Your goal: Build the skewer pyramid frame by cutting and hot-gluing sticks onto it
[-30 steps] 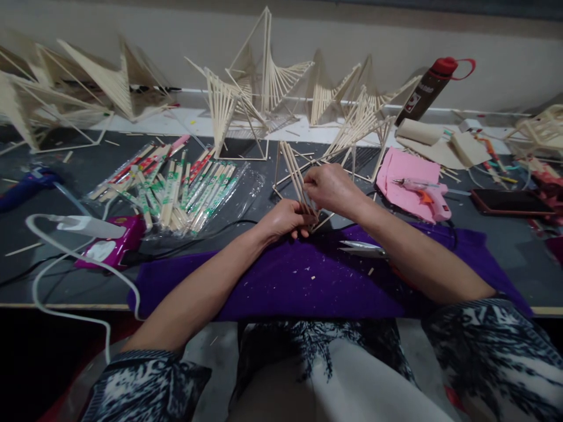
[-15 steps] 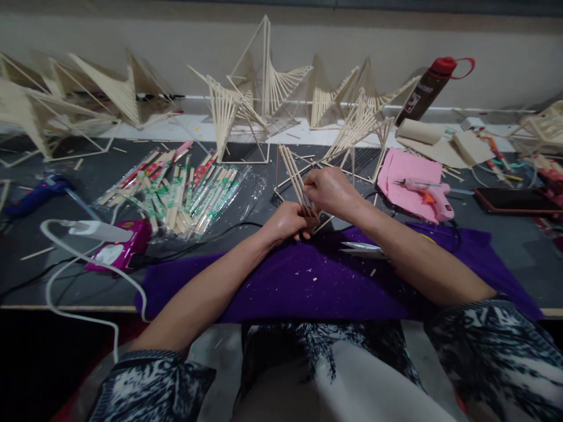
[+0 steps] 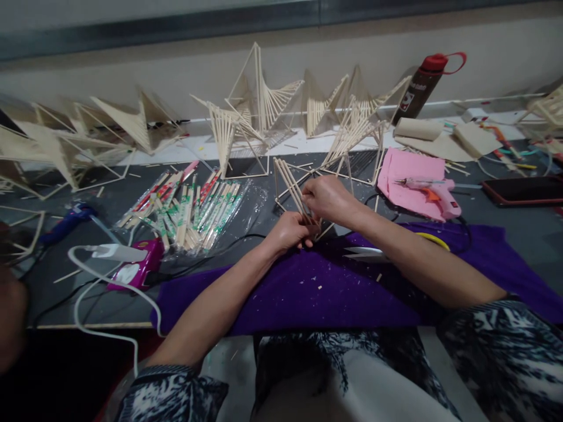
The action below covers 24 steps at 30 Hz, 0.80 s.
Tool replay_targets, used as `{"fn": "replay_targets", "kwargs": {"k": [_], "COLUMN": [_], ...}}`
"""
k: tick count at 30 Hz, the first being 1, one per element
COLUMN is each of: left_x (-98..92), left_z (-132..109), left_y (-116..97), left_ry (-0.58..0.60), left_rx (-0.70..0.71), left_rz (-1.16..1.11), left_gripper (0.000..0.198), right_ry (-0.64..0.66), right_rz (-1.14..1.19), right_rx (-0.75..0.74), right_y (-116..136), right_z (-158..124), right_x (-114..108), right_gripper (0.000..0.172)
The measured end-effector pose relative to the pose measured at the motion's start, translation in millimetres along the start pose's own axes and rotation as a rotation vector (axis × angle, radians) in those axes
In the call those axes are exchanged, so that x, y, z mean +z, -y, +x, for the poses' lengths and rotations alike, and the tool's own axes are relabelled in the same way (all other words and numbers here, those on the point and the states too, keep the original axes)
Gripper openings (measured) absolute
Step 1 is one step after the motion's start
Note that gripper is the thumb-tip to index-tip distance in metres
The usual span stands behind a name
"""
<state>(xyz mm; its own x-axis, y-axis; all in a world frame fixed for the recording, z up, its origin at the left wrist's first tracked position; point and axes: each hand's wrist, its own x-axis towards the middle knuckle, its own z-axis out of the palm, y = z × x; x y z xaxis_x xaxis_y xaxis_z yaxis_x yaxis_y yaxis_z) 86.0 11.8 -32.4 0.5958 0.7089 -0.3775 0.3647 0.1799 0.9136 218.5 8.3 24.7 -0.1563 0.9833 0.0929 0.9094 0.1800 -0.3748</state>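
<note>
Several thin wooden sticks joined into a small frame (image 3: 289,179) stand tilted over the near edge of the dark table. My left hand (image 3: 291,231) is closed around the frame's lower corner, its fingertips partly hidden. My right hand (image 3: 326,196) pinches at the sticks just above, its fingers bent against them; what exactly lies between those fingertips is hidden. Below both hands a purple cloth (image 3: 281,299) covers the table edge, dotted with small wood bits. Scissors (image 3: 367,254) with yellow handles lie under my right forearm.
Packs of wrapped chopsticks (image 3: 189,205) lie left. A pink glue gun (image 3: 433,193) rests on pink foam (image 3: 391,167) at right, near a phone (image 3: 523,190). A blue glue gun (image 3: 65,223) and magenta power box (image 3: 138,264) are left. Stick models (image 3: 259,88) and a bottle (image 3: 420,88) stand behind.
The camera view has tilted up and shifted left, so the scene sits lower and more to the right. Both hands keep nearly the same hold. Part of another person shows at the left edge.
</note>
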Motion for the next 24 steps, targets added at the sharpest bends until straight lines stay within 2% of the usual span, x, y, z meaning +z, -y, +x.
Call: {"fn": "replay_targets", "kwargs": {"k": [11,24], "left_x": [-1.1,-2.8], "left_z": [1.8,0.8], "left_y": [3.8,0.2], "left_ry": [0.002,0.019], "left_rx": [0.008,-0.011], "left_rz": [-0.029,0.005], "left_gripper": [0.01,0.016], "right_ry": [0.026,-0.002], "right_rz": [-0.049,-0.063], "right_rx": [-0.014,-0.027], "right_y": [0.4,-0.9], "right_z": [1.3,-1.1], "right_x": [-2.7,-1.2], "right_gripper": [0.028,0.028]}}
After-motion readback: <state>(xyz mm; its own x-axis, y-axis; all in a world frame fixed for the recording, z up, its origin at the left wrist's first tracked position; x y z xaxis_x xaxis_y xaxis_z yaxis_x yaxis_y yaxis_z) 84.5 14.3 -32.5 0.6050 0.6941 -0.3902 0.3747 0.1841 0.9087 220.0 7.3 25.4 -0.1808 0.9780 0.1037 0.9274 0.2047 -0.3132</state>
